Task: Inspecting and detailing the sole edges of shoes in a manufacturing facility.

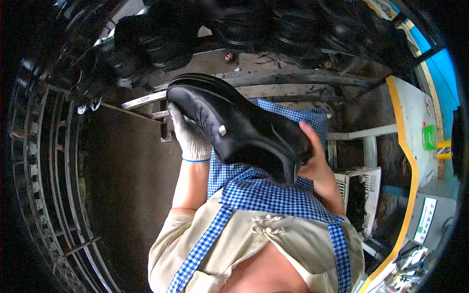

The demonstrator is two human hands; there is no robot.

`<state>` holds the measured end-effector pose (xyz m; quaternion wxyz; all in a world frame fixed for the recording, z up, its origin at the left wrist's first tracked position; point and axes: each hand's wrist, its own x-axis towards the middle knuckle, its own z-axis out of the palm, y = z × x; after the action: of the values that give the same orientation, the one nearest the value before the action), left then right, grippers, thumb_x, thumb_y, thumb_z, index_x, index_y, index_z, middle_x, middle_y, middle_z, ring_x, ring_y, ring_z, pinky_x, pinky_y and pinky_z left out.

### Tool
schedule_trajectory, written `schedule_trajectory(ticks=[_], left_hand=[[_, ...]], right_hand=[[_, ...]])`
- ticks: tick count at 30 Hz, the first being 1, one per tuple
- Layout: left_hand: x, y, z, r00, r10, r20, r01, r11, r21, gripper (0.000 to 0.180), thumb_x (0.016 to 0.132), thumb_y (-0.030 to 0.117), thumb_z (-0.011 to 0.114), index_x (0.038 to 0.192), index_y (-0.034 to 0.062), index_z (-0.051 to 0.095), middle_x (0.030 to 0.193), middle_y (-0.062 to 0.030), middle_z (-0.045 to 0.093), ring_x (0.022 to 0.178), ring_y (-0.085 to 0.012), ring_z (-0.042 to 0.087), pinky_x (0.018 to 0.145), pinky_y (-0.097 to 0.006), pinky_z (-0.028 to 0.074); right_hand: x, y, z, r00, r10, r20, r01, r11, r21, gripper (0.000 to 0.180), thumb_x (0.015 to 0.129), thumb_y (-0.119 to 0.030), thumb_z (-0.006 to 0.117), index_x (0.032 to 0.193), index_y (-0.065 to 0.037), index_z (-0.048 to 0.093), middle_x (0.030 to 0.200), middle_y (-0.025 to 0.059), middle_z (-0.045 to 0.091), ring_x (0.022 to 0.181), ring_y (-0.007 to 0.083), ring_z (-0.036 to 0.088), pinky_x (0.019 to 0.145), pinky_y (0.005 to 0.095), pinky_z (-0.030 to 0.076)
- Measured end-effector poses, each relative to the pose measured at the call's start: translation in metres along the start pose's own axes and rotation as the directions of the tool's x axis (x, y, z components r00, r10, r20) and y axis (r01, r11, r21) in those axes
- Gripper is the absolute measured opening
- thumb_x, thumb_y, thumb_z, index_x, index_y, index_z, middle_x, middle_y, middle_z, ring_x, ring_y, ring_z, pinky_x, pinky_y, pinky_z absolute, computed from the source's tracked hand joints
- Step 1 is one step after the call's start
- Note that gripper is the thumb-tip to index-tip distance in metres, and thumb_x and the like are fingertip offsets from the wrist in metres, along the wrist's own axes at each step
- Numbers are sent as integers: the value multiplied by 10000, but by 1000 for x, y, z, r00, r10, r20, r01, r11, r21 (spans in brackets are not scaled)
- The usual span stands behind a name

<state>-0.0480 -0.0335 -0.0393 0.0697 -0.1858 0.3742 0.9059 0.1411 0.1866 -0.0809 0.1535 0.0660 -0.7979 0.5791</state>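
Observation:
A black shoe [244,117] is held up in front of my chest, tilted, with its toe toward the upper left and its opening toward the lower right. A small white patch [223,130] stands out on its side. My left hand [191,139], in a white knitted glove with a blue cuff edge, grips the toe end from beneath; its fingers are partly hidden by the shoe. At the heel end, my bare right hand [315,158] holds the back of the shoe, thumb up along its side and the other fingers mostly hidden.
Dark shoes [161,46] hang or stand in a row along the far side, above metal rails [293,79]. A metal rack [63,180] curves along the left. At right are a yellow-edged white table [408,112], a green item [429,137], a grey box [435,210] and a white slotted frame [373,195].

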Motion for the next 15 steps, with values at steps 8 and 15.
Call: schedule_trajectory(ticks=[8, 15], left_hand=[[15, -49, -42, 774, -451, 444, 390, 892, 226, 452, 974, 340, 383, 1340, 76, 419, 1341, -108, 473, 1228, -262, 448, 1008, -418, 391], [-9, -70, -53, 561, -747, 357, 560, 660, 501, 529, 953, 349, 445, 1401, 94, 326, 1383, -96, 435, 1209, -271, 478, 960, -387, 443]], right_hand=[[51, -52, -10, 953, 103, -286, -2, 943, 333, 1036, 585, -74, 827, 1408, -5, 202, 1303, 122, 422, 1209, 207, 441, 1007, 329, 366], [59, -57, -20, 921, 57, -385, 12, 985, 173, 854, 602, -213, 846, 1274, 6, 366, 1127, 106, 537, 1045, 194, 530, 932, 332, 418]])
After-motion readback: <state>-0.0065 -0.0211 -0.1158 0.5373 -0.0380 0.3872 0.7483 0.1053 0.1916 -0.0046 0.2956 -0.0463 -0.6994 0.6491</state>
